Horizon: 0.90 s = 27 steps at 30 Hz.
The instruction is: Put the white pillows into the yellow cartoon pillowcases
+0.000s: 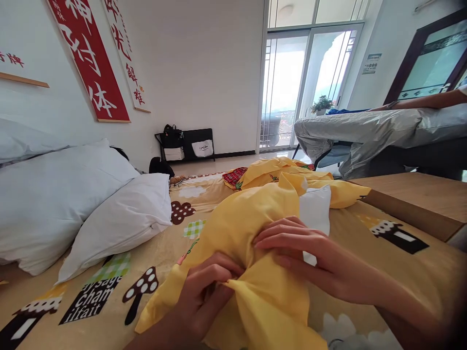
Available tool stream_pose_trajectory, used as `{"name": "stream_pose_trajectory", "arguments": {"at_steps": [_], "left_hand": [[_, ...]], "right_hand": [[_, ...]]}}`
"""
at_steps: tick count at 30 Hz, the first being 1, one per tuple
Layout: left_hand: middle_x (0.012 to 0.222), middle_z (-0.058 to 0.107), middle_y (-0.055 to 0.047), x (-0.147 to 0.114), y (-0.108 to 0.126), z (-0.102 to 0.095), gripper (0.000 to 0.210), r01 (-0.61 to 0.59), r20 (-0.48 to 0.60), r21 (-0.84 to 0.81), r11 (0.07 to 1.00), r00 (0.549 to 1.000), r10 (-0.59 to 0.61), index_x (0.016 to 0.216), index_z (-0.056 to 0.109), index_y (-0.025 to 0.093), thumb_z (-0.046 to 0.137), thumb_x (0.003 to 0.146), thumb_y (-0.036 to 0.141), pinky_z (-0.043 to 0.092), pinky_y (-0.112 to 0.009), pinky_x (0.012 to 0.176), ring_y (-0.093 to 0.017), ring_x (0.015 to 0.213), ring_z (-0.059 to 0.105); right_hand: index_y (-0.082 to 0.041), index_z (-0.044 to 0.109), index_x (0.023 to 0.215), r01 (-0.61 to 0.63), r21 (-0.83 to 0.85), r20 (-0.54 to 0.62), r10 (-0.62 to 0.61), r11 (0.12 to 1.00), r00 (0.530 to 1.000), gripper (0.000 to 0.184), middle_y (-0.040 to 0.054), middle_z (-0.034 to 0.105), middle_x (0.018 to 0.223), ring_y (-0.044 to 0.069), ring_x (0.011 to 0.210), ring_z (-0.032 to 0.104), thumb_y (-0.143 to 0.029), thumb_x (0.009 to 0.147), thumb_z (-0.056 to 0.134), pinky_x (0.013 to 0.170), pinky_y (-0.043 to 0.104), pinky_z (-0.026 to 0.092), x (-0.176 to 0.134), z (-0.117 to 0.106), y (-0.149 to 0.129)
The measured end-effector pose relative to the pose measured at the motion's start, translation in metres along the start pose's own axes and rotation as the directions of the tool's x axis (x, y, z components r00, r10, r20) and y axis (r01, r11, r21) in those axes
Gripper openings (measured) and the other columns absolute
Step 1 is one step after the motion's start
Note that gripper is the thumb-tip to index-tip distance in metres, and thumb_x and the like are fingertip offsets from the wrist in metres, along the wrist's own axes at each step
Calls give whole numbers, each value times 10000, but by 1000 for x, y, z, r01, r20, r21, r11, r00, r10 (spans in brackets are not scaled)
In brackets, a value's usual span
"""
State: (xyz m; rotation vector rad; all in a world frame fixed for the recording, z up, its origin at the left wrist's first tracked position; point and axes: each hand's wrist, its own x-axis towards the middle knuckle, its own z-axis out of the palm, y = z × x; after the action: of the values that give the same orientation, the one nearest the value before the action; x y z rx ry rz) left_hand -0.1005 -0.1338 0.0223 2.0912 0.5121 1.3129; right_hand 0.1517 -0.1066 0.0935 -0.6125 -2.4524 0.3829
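A yellow pillowcase [244,209] lies bunched on the bed in front of me, partly around a white pillow [317,206] whose corner shows at the right. My left hand [204,294] is closed, pinching a fold of the yellow cloth between thumb and fingers. Across the fold, my right hand [310,255] has its fingers bent over the pillowcase and grips it near the middle; its fingertips are partly hidden in the cloth. The loose end of the case hangs toward me below both hands.
White pillows [120,221] are piled at the left on the patterned bed sheet [186,189]. More yellow fabric [277,170] lies beyond. A wooden board [419,194] borders the right side. Another person's arm [426,100] rests on a silver-covered table [365,129].
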Motion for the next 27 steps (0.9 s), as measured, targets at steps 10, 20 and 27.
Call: {"name": "stream_pose_trajectory", "arguments": {"at_steps": [10,20,27], "left_hand": [[897,576,-50,-9,9,5,173,54,-53,-26,998,997,-56,976,527,223,496,935,388,477,-234,671,-145,793,574],[806,619,-61,-3,1,31,403,2,-67,702,712,996,63,1014,516,171,698,773,436,493,-333,634,-224,727,591],[744,541,-22,4,-2,31,162,52,59,363,930,995,-78,746,478,188,583,853,247,406,-260,647,-147,736,483]], "right_hand": [[-247,477,1396,29,-141,78,-18,990,997,655,52,495,1434,184,1348,420,-19,784,423,1165,429,257,0,16,20],[-228,430,1425,9,-148,17,-7,989,1000,699,78,428,1483,190,1393,351,-8,762,396,1148,490,235,18,35,35],[-228,458,1392,40,-95,-37,-44,995,998,645,62,453,1468,165,1386,357,-4,791,390,1150,457,229,16,39,39]]}}
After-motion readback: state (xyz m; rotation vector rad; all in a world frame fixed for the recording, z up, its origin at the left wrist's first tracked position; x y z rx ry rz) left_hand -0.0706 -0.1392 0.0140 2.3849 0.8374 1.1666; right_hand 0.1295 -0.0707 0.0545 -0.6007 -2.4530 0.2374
